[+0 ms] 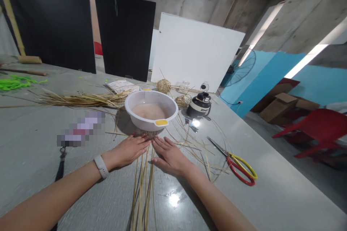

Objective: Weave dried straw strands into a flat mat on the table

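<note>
My left hand (131, 148), with a pale band at its wrist, lies flat with its fingers stretched toward the middle. My right hand (169, 155) is also flat, its fingertips nearly meeting the left ones. Both rest at the upper part of some long, thin plant strips (141, 195), which run down toward me between my forearms. Whether the strips carry on beneath the fingers is partly hidden. Just beyond the fingertips stands a white plastic basin (146, 124) with yellow handle grips, holding cloudy water (149, 111).
Scissors (230, 158) with red and yellow handles lie at right, near loose strips (197, 155). Behind the basin are woven balls (163, 86) and a black-and-white bottle (199, 105). A strip bundle (81, 99), a blurred-out lanyard card (81, 129) and green strands (16, 82) lie left.
</note>
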`<action>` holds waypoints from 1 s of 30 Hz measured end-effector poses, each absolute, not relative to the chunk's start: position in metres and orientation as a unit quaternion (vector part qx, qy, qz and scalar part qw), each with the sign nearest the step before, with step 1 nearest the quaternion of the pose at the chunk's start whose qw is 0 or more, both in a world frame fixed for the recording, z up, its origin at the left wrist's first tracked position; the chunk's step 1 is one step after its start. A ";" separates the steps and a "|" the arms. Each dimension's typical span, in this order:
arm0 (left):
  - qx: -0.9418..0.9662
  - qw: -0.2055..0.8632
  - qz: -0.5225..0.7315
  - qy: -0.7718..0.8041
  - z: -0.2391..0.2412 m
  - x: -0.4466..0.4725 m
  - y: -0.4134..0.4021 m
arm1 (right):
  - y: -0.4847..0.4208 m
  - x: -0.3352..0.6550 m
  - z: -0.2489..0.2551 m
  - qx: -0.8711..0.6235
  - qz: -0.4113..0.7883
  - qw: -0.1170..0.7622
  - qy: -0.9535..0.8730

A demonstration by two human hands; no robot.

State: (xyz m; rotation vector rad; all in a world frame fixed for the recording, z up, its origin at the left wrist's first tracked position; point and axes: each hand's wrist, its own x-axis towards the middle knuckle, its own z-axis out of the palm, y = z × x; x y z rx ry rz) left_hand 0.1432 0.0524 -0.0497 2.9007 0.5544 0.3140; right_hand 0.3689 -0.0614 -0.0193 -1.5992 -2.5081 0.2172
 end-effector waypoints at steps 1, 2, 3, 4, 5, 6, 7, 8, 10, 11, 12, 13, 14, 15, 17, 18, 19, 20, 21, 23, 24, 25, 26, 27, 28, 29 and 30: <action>0.973 0.087 0.107 0.185 -0.050 0.143 0.053 | -0.062 0.369 -0.019 -0.534 0.075 0.078 -0.838; 0.973 0.088 0.109 0.183 -0.050 0.143 0.053 | -0.062 0.368 -0.018 -0.535 0.077 0.078 -0.838; 0.973 0.089 0.110 0.180 -0.050 0.143 0.053 | -0.063 0.368 -0.018 -0.537 0.078 0.078 -0.836; 0.974 0.089 0.109 0.177 -0.050 0.143 0.053 | -0.063 0.367 -0.017 -0.539 0.078 0.079 -0.835; 0.975 0.089 0.107 0.174 -0.050 0.143 0.054 | -0.063 0.367 -0.017 -0.542 0.077 0.080 -0.833; 0.975 0.088 0.105 0.173 -0.051 0.143 0.054 | -0.063 0.367 -0.017 -0.544 0.075 0.083 -0.831; 0.976 0.088 0.103 0.173 -0.051 0.142 0.055 | -0.063 0.367 -0.017 -0.546 0.071 0.086 -0.830; 0.976 0.089 0.102 0.173 -0.052 0.142 0.055 | -0.064 0.367 -0.017 -0.546 0.067 0.088 -0.830; 0.975 0.090 0.102 0.173 -0.054 0.142 0.056 | -0.063 0.368 -0.018 -0.544 0.058 0.090 -0.832; 0.975 0.091 0.103 0.172 -0.055 0.141 0.057 | -0.063 0.368 -0.018 -0.542 0.054 0.089 -0.834; 0.976 0.091 0.104 0.171 -0.057 0.141 0.057 | -0.063 0.368 -0.019 -0.541 0.050 0.088 -0.835; 0.976 0.090 0.105 0.170 -0.058 0.142 0.058 | -0.063 0.369 -0.020 -0.541 0.044 0.087 -0.836; 0.976 0.088 0.107 0.171 -0.059 0.142 0.058 | -0.063 0.369 -0.021 -0.541 0.039 0.087 -0.836; 0.975 0.086 0.109 0.172 -0.061 0.142 0.058 | -0.063 0.369 -0.021 -0.543 0.033 0.088 -0.834; 0.975 0.080 0.113 0.175 -0.063 0.143 0.058 | -0.064 0.368 -0.022 -0.547 0.023 0.091 -0.832; 0.975 0.078 0.115 0.174 -0.064 0.143 0.058 | -0.064 0.368 -0.022 -0.548 0.021 0.093 -0.831; 0.975 0.076 0.118 0.173 -0.064 0.143 0.058 | -0.064 0.367 -0.022 -0.548 0.020 0.097 -0.831; 0.975 0.076 0.119 0.171 -0.065 0.143 0.058 | -0.064 0.367 -0.023 -0.547 0.021 0.101 -0.831; 0.975 0.076 0.121 0.169 -0.066 0.143 0.059 | -0.064 0.366 -0.023 -0.545 0.022 0.106 -0.832; 0.975 0.080 0.122 0.166 -0.067 0.143 0.059 | -0.063 0.365 -0.025 -0.539 0.023 0.114 -0.834; 0.975 0.084 0.122 0.164 -0.067 0.143 0.059 | -0.063 0.365 -0.026 -0.537 0.022 0.117 -0.836; 0.975 0.088 0.122 0.161 -0.068 0.144 0.059 | -0.063 0.365 -0.026 -0.534 0.019 0.118 -0.837; 0.976 0.091 0.122 0.158 -0.068 0.144 0.059 | -0.063 0.365 -0.026 -0.532 0.015 0.120 -0.838; 0.976 0.093 0.121 0.155 -0.068 0.144 0.059 | -0.063 0.365 -0.026 -0.532 0.010 0.123 -0.838; 0.976 0.092 0.121 0.154 -0.068 0.144 0.059 | -0.063 0.365 -0.026 -0.532 0.006 0.127 -0.837; 0.976 0.089 0.122 0.156 -0.068 0.144 0.059 | -0.063 0.365 -0.025 -0.534 0.001 0.132 -0.835; 0.976 0.084 0.125 0.159 -0.068 0.144 0.059 | -0.063 0.365 -0.024 -0.537 -0.004 0.137 -0.832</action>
